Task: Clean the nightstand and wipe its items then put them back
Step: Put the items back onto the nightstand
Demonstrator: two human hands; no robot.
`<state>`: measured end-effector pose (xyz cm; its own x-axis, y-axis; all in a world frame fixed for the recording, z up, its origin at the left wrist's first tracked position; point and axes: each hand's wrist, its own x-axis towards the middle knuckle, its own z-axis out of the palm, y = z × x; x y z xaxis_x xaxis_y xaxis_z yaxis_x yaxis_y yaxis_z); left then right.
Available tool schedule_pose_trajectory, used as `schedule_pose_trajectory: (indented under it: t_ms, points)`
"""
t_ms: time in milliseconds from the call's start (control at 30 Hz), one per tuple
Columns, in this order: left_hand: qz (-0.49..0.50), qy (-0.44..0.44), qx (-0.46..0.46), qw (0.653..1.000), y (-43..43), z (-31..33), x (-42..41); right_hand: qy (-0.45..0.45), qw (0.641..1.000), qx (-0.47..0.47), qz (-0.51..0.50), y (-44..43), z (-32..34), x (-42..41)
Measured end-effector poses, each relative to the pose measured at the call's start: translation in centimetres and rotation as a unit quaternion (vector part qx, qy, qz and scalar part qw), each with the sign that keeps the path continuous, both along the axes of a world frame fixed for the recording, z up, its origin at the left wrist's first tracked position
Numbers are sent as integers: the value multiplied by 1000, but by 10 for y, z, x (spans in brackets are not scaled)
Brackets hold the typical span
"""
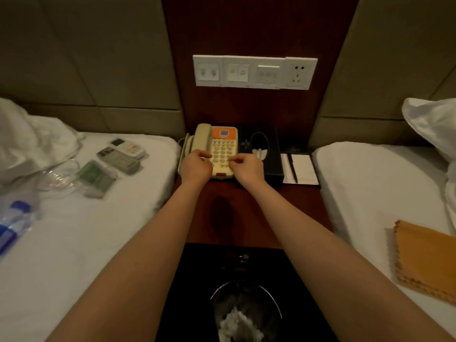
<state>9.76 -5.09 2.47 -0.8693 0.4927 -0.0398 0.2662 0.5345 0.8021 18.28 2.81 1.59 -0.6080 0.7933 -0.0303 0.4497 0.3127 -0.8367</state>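
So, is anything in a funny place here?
Yes. Two remotes, a glass dish, a green packet and a water bottle lie on the left bed, not on the nightstand. An orange cloth lies on the right bed.

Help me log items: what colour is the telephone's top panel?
Orange panel on the cream telephone; head view.

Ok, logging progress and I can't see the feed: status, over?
Left hand and right hand grip the phone by its sides. Phone on nightstand, beside tissue box. Remotes on left bed, cloth on right. Nothing blocking.
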Motion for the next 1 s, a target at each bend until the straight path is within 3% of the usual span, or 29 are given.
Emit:
schedule_pose_trajectory:
  t_ms: [467, 667, 800, 1000]
  points:
    - [212, -2, 7, 977, -197, -3, -65, -14, 983, -62, 175, -172, 3, -98]
    - [250, 12, -22, 968, -259, -1, -84, -15, 966, -102, 236, -233, 5, -122]
    - [265, 28, -70, 961, -293, -5, -98, -21, 954, -128, 271, -267, 1, -131]
    - [292, -13, -232, 928, -335, -15, -114, -50, 937, -187, 290, -304, -12, -147]
